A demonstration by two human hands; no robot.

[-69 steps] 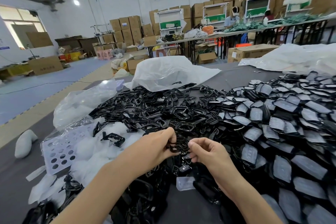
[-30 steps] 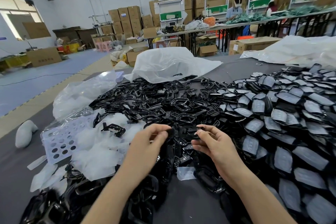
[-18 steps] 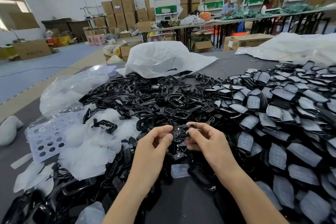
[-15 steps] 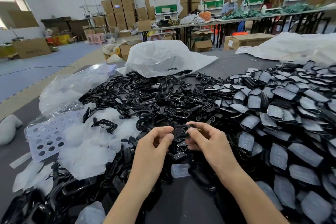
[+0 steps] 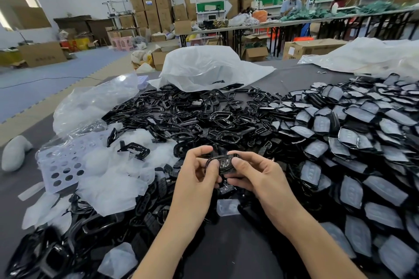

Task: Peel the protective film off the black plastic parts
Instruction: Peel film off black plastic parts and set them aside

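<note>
Item in hand: one small glossy black plastic part, oval-framed with button openings [image 5: 223, 164], held above the near middle of the dark grey table [image 5: 283, 79]. Half a second ago my hands sat lower and nearer the heap; now I have the part lifted clear and turned face-up to me, so I judge the picking-up is over and the hunt for a film edge has begun.

Left hand [image 5: 199, 172]: closed on the part's left end, thumb on the face, forefinger arched over the top rim.
Right hand [image 5: 251, 172]: closed on the right end, thumb pressed to the face beside the openings.

Orientation: long axis runs roughly left to right between the two hands, broad face tilted up toward the camera. Whether film covers this face I cannot tell (glare and thumbs hide the surface).

Surroundings, catalogued:
- heap of bare black frame-shaped parts [image 5: 192, 118], beyond the hands;
- spread of black parts with pale grey film [image 5: 353, 142], on the right;
- pile of peeled translucent white film scraps [image 5: 113, 179], on the left;
- a perforated lilac sheet [image 5: 59, 165], further left;
- a crumpled white plastic bag [image 5: 204, 68], at the far side.
</note>
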